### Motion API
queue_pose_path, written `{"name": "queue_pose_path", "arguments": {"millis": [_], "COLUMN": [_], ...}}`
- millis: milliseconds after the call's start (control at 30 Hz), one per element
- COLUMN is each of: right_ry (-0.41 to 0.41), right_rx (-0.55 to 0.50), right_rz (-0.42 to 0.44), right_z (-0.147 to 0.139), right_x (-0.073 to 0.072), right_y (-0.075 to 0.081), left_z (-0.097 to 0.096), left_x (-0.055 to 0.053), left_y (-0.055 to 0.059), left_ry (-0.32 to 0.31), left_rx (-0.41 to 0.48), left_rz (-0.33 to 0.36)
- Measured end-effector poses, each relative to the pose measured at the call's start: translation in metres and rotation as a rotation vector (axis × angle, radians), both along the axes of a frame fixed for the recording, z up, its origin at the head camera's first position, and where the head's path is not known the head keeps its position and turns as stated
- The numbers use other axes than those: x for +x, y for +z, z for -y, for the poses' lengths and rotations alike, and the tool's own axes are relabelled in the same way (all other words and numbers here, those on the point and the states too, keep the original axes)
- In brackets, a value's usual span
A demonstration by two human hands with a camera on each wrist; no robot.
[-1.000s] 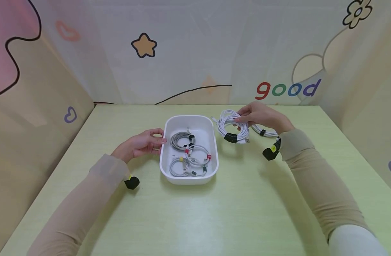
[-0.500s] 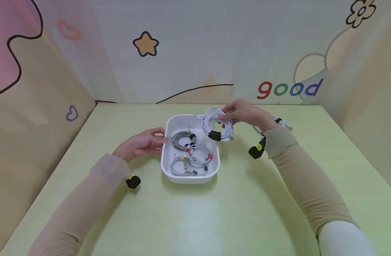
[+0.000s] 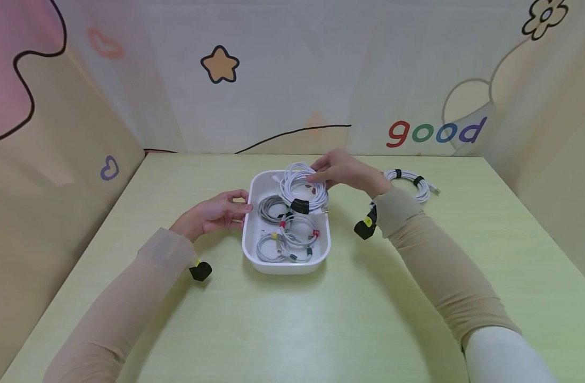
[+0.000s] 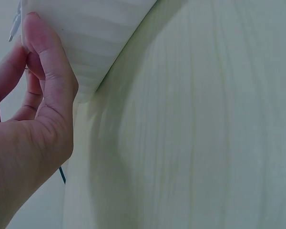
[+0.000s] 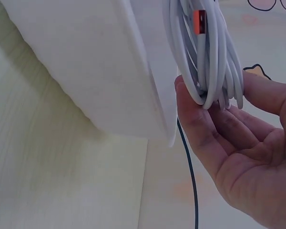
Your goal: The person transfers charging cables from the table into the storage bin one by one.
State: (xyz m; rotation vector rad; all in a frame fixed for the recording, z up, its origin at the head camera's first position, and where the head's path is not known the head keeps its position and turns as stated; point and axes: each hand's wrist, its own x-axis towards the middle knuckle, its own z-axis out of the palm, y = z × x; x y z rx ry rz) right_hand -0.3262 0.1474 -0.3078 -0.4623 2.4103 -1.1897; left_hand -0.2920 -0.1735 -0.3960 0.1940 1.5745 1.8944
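Note:
My right hand [image 3: 342,171] pinches a thick coil of white cable [image 3: 292,186], bound with a black strap, over the far right corner of a white plastic bin [image 3: 286,269]. The right wrist view shows thumb and fingers around the coiled cable [image 5: 214,62] beside the bin wall [image 5: 86,62]. My left hand [image 3: 215,215] pinches the bin's left rim between thumb and fingers, seen also in the left wrist view at the bin's side [image 4: 95,33]. Inside the bin lie a grey cable coil [image 3: 268,210], partly hidden, and several pale coils with red, yellow and dark ties.
Another white cable coil [image 3: 409,178] with black ties lies on the table [image 3: 292,330] at the back right, partly behind my right wrist. A printed cloth wall [image 3: 292,80] rises at the table's back edge and along both sides.
My right hand has carried the white cable coil leftward from beside the bin to over it, uncovering more of the coil on the table. My left hand keeps its place on the rim.

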Motion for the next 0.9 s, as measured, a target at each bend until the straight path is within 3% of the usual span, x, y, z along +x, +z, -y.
{"name": "queue_pose_path", "arguments": {"millis": [433, 900], "right_ry": [0.083, 0.001], "right_rx": [-0.014, -0.034], "right_rz": [0.022, -0.030], "right_z": [0.021, 0.026], "right_x": [-0.001, -0.004], "right_y": [-0.013, -0.017], "left_z": [0.000, 0.000], "left_x": [0.000, -0.001], "left_y": [0.001, -0.002], "left_ry": [-0.003, 0.000], "left_rx": [0.005, -0.004], "left_rz": [0.006, -0.001]}}
